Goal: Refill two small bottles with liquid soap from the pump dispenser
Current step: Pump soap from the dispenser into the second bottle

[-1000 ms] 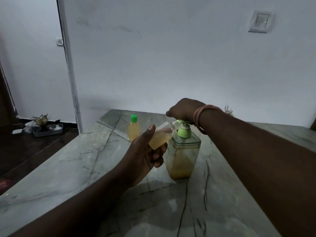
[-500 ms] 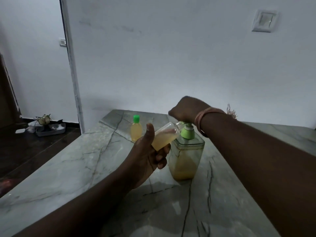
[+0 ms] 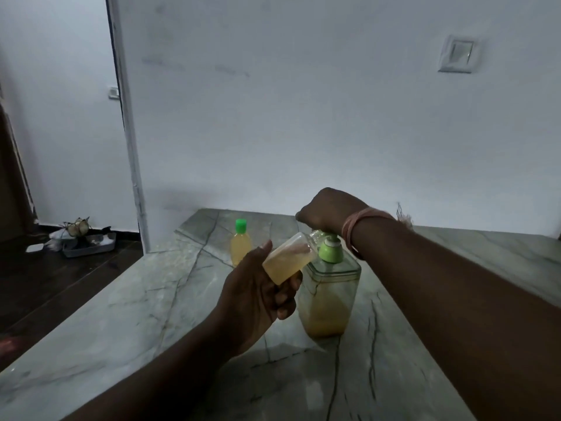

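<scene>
while left hand (image 3: 258, 296) fingers (image 3: 287, 297) curl round the tilted small bottle (image 3: 288, 262), its neck under the spout, right hand (image 3: 326, 212) fingers close on the pump dispenser (image 3: 329, 293) head, mid-tabletop (image 3: 121, 329).

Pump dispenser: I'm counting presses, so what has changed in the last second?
Little has changed. The right hand stays on the pump head, which sat lower a second ago and has since risen a little. The left hand still holds the open bottle tilted, mouth at the spout. The dispenser and capped bottle have not moved on the table.
</scene>
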Demonstrator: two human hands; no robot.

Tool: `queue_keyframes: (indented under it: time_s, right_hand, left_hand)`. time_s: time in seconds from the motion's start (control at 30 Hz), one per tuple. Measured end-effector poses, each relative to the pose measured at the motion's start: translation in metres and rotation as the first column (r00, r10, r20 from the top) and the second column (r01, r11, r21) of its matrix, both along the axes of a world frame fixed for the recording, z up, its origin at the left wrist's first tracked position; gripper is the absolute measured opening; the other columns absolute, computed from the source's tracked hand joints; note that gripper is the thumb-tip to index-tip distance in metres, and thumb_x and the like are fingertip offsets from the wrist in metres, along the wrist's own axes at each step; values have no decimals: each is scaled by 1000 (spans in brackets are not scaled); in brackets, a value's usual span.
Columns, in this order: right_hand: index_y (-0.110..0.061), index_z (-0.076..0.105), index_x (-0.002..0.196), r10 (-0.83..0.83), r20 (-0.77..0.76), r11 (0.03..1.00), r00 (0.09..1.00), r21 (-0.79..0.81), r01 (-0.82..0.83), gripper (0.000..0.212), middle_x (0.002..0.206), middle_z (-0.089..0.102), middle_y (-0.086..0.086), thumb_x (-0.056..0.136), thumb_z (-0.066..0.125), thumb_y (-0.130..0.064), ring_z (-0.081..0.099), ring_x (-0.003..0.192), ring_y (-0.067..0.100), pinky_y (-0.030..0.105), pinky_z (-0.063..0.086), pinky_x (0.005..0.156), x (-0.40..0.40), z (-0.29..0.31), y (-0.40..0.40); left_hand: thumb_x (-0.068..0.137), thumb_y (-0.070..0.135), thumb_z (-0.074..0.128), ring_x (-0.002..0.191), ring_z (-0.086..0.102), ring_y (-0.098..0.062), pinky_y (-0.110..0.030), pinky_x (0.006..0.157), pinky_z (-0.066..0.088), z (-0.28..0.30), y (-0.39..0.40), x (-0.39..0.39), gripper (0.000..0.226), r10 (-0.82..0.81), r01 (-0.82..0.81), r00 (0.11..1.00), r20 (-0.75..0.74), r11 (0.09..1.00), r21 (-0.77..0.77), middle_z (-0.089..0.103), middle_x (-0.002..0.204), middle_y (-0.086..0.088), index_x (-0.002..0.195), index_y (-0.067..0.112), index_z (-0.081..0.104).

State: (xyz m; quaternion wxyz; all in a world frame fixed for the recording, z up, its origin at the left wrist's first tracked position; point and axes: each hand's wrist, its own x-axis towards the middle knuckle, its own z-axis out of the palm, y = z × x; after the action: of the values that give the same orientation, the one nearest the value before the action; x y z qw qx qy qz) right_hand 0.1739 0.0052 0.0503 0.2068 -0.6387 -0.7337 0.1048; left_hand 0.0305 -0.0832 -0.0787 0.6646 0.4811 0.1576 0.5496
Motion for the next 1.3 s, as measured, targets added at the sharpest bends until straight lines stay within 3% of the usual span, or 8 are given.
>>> queue_keyframes:
  time_s: [0.1,0.4,0.57,0.77,1.0,1.1,1.2,1.3]
  right_hand:
    - [-11,69,79,0,-161,1000,987,7,1,28,86,72,6,83,53,-33,64,74,24,28,40,58,3,-12,1]
    - [-16,60,69,22,73,1000,997,-2,-21,28,75,63,2,89,57,-34,57,64,16,27,36,51,-5,-1,0]
    - [-11,70,76,2,-134,997,991,76,8,30,82,72,6,81,52,-35,64,72,25,29,41,58,2,-13,6]
    - [-13,62,71,-1,-85,999,996,32,4,27,91,69,10,87,51,-32,56,67,22,27,32,51,4,-8,1]
    - [-12,72,78,6,-258,994,966,-100,-33,37,33,54,-12,94,50,-38,48,36,10,13,31,33,9,20,-14]
    - [-14,71,68,21,-201,1000,979,8,-19,31,52,67,-5,88,54,-31,56,50,18,19,45,46,4,23,-10]
    - [-10,73,87,2,-145,1000,989,24,2,26,90,75,7,85,57,-30,69,82,26,31,56,75,5,6,-4]
    - [-10,75,86,-37,-215,999,976,3,38,27,89,76,4,81,56,-29,69,81,25,29,51,69,9,-8,3]
  left_hand:
    - [92,43,61,56,45,-12,-24,48,42,-3,1,-2,49,9,-9,1000,-7,1000,-1,56,80,-12,124,7,70]
    - [95,44,58,56,44,-9,-23,49,38,-2,-3,-2,44,23,-23,1000,-16,1000,6,56,80,-10,119,11,74]
    - [93,44,64,55,44,-9,-22,48,41,-2,-1,-1,48,-48,48,999,9,999,-13,56,81,-11,121,6,71]
    - [86,44,74,55,43,-10,-22,47,40,0,-3,1,51,-63,63,998,18,998,4,56,81,-12,120,5,71]
    - [72,42,85,53,42,-11,-22,47,36,3,-4,3,59,-10,10,1000,12,999,-40,55,79,-12,118,6,74]
    - [71,42,86,53,42,-11,-23,46,37,2,-6,4,61,2,-1,1000,15,998,-58,55,79,-13,119,7,73]
    - [69,45,88,52,43,-10,-22,46,38,1,-5,3,66,-4,5,1000,10,999,-46,56,78,-12,121,7,72]
    - [72,46,87,52,44,-9,-22,46,40,-1,-2,4,70,16,-16,1000,-2,999,-35,56,79,-12,126,6,67]
